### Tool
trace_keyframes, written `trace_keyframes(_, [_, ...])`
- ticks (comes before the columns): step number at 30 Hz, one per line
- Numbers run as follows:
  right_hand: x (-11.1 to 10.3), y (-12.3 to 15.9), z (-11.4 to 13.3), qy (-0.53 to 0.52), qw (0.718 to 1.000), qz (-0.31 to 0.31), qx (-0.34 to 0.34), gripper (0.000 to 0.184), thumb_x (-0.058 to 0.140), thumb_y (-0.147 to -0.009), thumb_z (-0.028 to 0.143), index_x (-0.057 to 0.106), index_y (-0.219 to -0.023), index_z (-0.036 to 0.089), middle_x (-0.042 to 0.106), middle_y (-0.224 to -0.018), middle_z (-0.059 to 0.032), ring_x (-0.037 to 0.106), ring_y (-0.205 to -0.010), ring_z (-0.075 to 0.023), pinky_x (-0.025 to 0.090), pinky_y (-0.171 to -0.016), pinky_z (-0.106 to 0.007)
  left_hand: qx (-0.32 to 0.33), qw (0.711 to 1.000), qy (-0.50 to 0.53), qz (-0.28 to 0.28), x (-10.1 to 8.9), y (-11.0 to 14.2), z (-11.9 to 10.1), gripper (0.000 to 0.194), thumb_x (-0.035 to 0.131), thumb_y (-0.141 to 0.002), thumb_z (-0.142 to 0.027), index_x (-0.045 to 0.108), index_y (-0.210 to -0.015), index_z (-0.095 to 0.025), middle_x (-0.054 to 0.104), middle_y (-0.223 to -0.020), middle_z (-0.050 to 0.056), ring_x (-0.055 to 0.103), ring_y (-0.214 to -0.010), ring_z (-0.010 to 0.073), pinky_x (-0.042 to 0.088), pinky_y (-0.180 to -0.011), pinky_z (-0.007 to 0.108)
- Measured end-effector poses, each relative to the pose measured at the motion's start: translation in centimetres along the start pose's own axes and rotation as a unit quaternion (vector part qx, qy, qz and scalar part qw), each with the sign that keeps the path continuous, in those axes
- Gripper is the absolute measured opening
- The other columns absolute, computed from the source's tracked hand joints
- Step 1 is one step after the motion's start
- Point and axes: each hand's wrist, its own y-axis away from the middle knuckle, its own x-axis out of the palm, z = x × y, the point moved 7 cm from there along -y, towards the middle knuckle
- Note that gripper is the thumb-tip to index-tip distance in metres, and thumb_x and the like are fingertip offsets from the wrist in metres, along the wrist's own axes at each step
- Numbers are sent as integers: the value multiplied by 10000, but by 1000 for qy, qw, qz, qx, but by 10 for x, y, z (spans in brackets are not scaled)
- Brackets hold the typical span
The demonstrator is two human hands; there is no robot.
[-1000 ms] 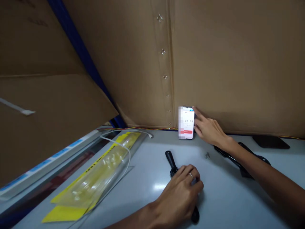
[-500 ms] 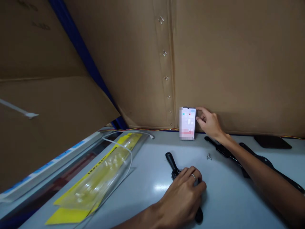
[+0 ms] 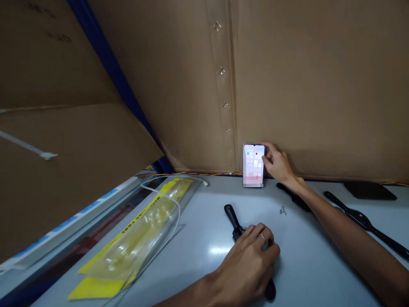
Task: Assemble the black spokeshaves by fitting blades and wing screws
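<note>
My left hand (image 3: pixel 247 262), a ring on one finger, is closed over the middle of a black two-handled spokeshave (image 3: pixel 232 217) lying on the table. Its body is mostly hidden under the palm, and both handle ends stick out. Upright against the cardboard wall stands a phone (image 3: pixel 254 166) with its screen lit. The upper right edge of the phone is pinched by my right hand (image 3: pixel 278 165), thumb at the front and fingers behind. Between the hands lies a small silver wing screw (image 3: pixel 283 210).
Yellow cards in a clear plastic sleeve (image 3: pixel 137 238) lie on the left with a white cable (image 3: pixel 179 213) across them. Beyond is a white power strip (image 3: pixel 79 217). Past my right forearm are more black handled tools (image 3: pixel 358 217) and a dark flat pad (image 3: pixel 370 190). Cardboard (image 3: pixel 319 85) walls the back.
My right thumb has come further onto the phone's front edge. The whole view has shifted slightly. My left hand stays on the spokeshave.
</note>
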Motion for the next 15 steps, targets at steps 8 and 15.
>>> trace_keyframes(8, [2, -2, -5, -13, 1000, 2, -6, 443, 576, -846, 182, 539, -1282, 253, 518, -622, 75, 513, -548, -161, 383, -590, -295, 1, 1000, 2, 2, 0, 0, 0, 256, 547, -734, -26, 596, -924, -189, 624, -1090, 73, 562, -1041, 260, 487, -935, 430])
trace_keyframes(15, [3, -2, -5, -13, 1000, 6, -10, 444, 567, -854, 205, 519, -1292, 258, 538, -623, 71, 527, -558, -173, 394, -615, -315, -2, 1000, 6, 2, 1, 0, 1, 235, 574, -747, -27, 592, -918, -187, 618, -1083, 65, 557, -1022, 252, 486, -915, 413])
